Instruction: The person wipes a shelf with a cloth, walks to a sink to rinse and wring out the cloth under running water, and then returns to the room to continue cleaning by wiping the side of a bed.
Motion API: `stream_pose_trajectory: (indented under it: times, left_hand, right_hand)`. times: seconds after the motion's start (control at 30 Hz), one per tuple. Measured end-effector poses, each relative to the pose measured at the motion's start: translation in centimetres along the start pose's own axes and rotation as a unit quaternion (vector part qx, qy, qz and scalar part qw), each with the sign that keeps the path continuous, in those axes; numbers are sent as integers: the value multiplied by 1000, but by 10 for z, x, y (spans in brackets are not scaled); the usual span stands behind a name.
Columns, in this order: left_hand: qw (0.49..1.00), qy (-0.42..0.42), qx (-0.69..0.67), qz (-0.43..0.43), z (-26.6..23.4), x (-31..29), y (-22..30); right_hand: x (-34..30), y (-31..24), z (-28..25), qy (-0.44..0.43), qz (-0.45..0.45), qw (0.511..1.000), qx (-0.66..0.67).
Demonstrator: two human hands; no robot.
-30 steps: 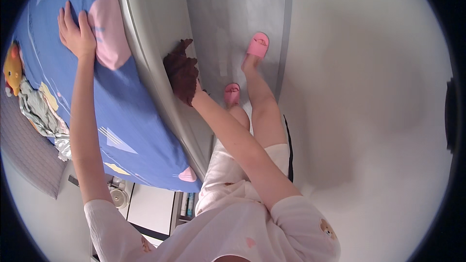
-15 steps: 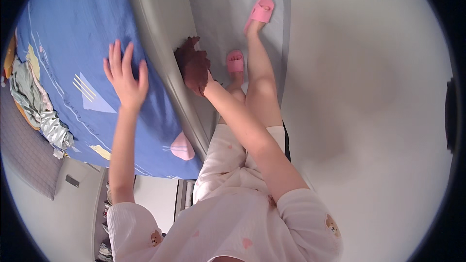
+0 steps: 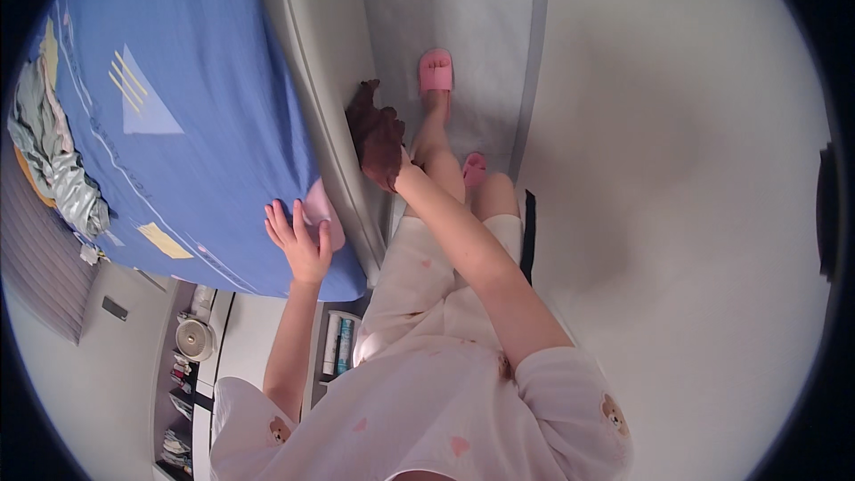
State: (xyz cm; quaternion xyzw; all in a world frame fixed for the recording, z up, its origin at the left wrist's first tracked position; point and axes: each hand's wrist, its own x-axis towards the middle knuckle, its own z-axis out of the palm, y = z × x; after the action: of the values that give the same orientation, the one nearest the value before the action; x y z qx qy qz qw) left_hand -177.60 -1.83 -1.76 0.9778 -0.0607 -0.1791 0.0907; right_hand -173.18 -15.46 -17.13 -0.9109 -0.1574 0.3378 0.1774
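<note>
My left hand (image 3: 301,242) rests on the blue patterned bedsheet (image 3: 214,116) near the edge of the mattress, its fingers spread beside a pink shape in the print. In my right hand (image 3: 407,163) is a dark brown cloth (image 3: 381,144), which drapes over and hides nearly all of the fingers. The cloth lies against the pale side of the bed frame (image 3: 325,62), just below its upper rim, with a loose end pointing away from me.
Pink slippers (image 3: 436,71) are on my feet on the grey floor (image 3: 401,0). A plain pale wall (image 3: 677,214) stands close on the right. Crumpled grey-green fabric (image 3: 58,160) lies at the bed's far left. Shelves and a small round fan (image 3: 194,338) are at lower left.
I have stepped backward along the bed. My left hand has moved right and nearer, to the sheet's edge. The cloth in my right hand has shifted toward me along the frame.
</note>
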Motion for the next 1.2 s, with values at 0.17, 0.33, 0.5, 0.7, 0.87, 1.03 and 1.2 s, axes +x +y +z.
stream_pose_trajectory:
  times: [0.17,0.33,0.5,0.7,0.87,1.03,1.2]
  left_hand:
    - [1000,16,-14,-21,17,-66,-12]
    - [997,23,-19,-68,43,-147,-33]
    - [997,73,4,-33,73,-190,-54]
    - [976,213,51,11,105,-170,-66]
    - [967,250,51,17,107,-162,-62]
    - [959,273,59,44,107,-148,-55]
    - [956,286,62,27,108,-155,-58]
  right_hand:
    - [-12,-8,17,33,-11,999,-8]
    - [-30,-17,46,72,-18,997,-13]
    - [-57,-27,76,87,-23,996,-15]
    - [-106,-42,122,75,-36,996,16]
    - [-144,-50,147,121,-71,990,-26]
    - [-143,-16,150,35,-93,987,123]
    - [-189,38,109,213,-203,934,202]
